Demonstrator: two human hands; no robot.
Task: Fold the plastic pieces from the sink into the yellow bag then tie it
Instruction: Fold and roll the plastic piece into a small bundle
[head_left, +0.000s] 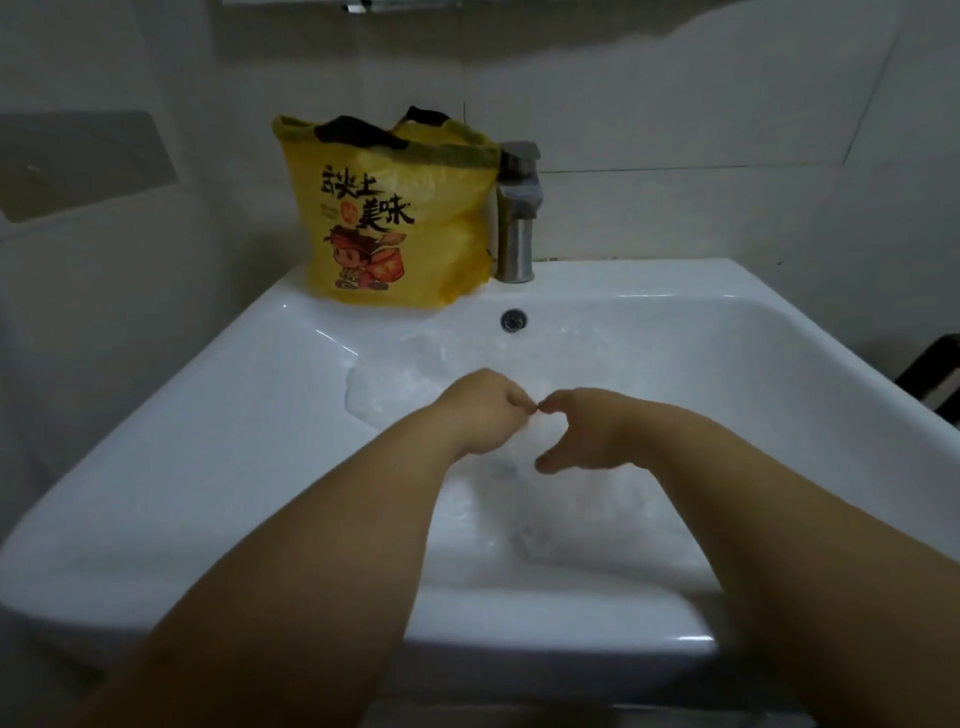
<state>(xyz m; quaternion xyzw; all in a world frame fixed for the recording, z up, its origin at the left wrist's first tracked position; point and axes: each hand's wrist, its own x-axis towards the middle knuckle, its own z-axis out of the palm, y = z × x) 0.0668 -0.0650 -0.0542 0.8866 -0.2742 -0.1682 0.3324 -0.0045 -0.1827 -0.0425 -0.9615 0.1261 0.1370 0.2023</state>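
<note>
A yellow bag (387, 218) with black handles and a cartoon print stands upright on the back left rim of the white sink (197, 431), its mouth open. Thin clear plastic pieces (545, 525) lie crumpled in the basin, hard to tell apart from the porcelain. More clear plastic (384, 384) spreads up the left slope. My left hand (480, 413) and my right hand (582, 431) meet over the basin, fingertips pinched together on an edge of the clear plastic that hangs below them.
A metal tap (517, 213) rises just right of the bag at the sink's back rim. The overflow hole (514, 319) sits below it. A tiled wall stands behind, and a dark object (932, 371) shows past the sink's right edge.
</note>
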